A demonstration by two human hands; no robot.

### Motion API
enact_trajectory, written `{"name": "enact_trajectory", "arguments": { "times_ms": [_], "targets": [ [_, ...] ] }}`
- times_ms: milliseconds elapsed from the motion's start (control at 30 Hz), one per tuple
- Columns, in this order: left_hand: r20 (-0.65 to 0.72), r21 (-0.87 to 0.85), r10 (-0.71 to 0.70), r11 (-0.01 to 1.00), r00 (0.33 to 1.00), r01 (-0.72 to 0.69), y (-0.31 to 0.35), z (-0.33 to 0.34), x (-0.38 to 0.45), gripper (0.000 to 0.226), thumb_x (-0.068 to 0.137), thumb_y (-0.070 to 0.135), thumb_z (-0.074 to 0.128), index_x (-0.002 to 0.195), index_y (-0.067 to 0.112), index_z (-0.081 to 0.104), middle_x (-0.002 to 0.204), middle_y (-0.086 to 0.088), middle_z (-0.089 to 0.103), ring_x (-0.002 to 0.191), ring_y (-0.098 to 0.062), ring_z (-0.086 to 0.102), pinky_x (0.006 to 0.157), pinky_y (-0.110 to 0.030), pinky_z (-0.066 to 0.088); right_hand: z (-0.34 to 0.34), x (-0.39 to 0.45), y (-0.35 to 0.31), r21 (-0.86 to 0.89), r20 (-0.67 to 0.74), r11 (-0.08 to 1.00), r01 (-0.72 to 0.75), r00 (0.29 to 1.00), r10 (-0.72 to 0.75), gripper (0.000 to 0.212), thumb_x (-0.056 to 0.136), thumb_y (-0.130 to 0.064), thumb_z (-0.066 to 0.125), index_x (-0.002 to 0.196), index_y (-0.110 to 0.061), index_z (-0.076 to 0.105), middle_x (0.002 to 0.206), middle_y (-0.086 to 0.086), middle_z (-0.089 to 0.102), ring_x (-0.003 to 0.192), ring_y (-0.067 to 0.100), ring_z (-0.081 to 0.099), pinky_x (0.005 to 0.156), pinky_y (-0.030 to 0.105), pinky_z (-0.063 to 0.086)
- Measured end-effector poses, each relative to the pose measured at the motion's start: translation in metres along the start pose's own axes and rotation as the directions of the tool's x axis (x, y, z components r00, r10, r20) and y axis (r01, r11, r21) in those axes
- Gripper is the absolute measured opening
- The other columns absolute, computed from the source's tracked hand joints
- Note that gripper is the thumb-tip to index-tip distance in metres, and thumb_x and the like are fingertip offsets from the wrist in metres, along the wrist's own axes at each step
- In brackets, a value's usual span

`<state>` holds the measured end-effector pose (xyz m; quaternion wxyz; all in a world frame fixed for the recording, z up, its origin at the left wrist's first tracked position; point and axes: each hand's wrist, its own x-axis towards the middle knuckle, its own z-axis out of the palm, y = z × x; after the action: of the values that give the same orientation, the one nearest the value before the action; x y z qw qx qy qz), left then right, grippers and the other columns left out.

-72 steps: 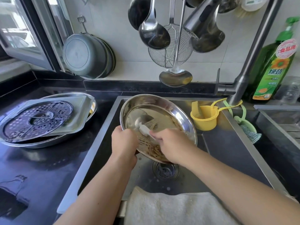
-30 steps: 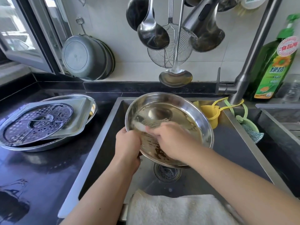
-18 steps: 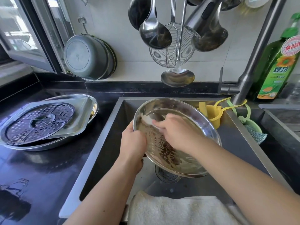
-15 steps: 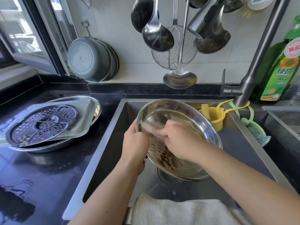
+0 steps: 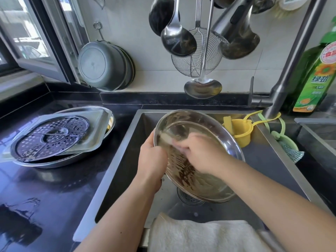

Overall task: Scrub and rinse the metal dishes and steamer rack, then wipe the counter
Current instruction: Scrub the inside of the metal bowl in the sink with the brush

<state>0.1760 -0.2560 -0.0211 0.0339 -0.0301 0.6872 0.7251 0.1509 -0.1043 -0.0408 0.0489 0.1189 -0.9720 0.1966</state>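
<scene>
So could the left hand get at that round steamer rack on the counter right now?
Probably not yet: the left hand grips the metal dish over the sink. The steamer rack lies uncovered atop the stack, so nothing blocks it once the dish is released.

The black worktop (image 5: 54, 188) is filling the left of the frame, gleaming wet in front of me. At middle left a round metal dish (image 5: 72, 159) is sitting directly on it. A white towel (image 5: 200, 235) is lying over the front edge at bottom centre. A green bottle (image 5: 312, 79) is standing at the far right.

Daylit window (image 5: 27, 42), white tiled wall (image 5: 138, 42), black backsplash (image 5: 163, 100).
</scene>
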Motion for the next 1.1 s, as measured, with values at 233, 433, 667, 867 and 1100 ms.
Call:
{"name": "enact_trajectory", "arguments": {
  "times_ms": [233,433,667,867,1100],
  "targets": [
    [-0.037,-0.047,0.026,0.999,0.999,-0.028,0.0,-0.004,0.003,0.084,0.071,-0.021,0.035,0.11,0.041,0.076,0.096,0.0,0.079,0.097,-0.026,0.074,0.077,-0.045,0.062,0.001,-0.023,-0.02,0.098,0.067,0.993,0.061,0.995,-0.068,0.044,0.107,-0.028,0.044,0.146,-0.049,0.046,0.099,-0.012,0.045,0.094,0.015,0.054,0.084,0.033,0.05],
    [0.045,0.008,0.04,0.999,0.998,-0.041,0.004,0.004,-0.008,0.077,0.083,-0.019,0.038,0.098,0.046,0.074,0.082,0.008,0.077,0.07,-0.006,0.068,0.05,-0.018,0.05,-0.016,0.003,0.001,-0.125,-0.073,0.988,-0.088,0.994,0.079,0.047,0.107,-0.019,0.045,0.148,-0.043,0.046,0.102,0.001,0.054,0.089,0.021,0.058,0.082,0.041,0.056],
    [0.013,0.062,0.07,0.996,0.997,-0.071,0.007,0.001,-0.007,0.076,0.081,-0.018,0.04,0.103,0.047,0.075,0.086,0.01,0.078,0.08,-0.006,0.071,0.065,-0.026,0.058,-0.007,-0.008,-0.006,-0.047,-0.045,0.999,-0.017,0.999,0.015,0.033,0.108,-0.03,0.045,0.133,-0.04,0.063,0.091,-0.01,0.051,0.074,0.014,0.059,0.068,0.035,0.056],
    [0.052,0.094,0.115,0.988,0.992,-0.119,0.01,0.005,-0.011,0.077,0.083,-0.013,0.044,0.103,0.055,0.073,0.084,0.016,0.076,0.074,-0.004,0.068,0.062,-0.022,0.055,-0.014,-0.01,0.0,0.051,-0.054,0.995,-0.086,0.995,0.089,0.034,0.108,-0.029,0.048,0.137,-0.042,0.059,0.089,-0.01,0.059,0.068,0.013,0.062,0.065,0.03,0.055],
    [0.018,0.158,0.115,0.981,0.993,-0.116,0.009,0.002,-0.014,0.079,0.085,-0.013,0.043,0.122,0.052,0.069,0.092,0.014,0.077,0.074,-0.004,0.066,0.056,-0.014,0.05,-0.019,0.013,0.027,-0.041,-0.147,0.957,-0.287,0.949,0.278,0.032,0.105,-0.02,0.05,0.128,-0.032,0.069,0.093,0.001,0.063,0.069,0.02,0.06,0.064,0.04,0.058]
  ]
}}
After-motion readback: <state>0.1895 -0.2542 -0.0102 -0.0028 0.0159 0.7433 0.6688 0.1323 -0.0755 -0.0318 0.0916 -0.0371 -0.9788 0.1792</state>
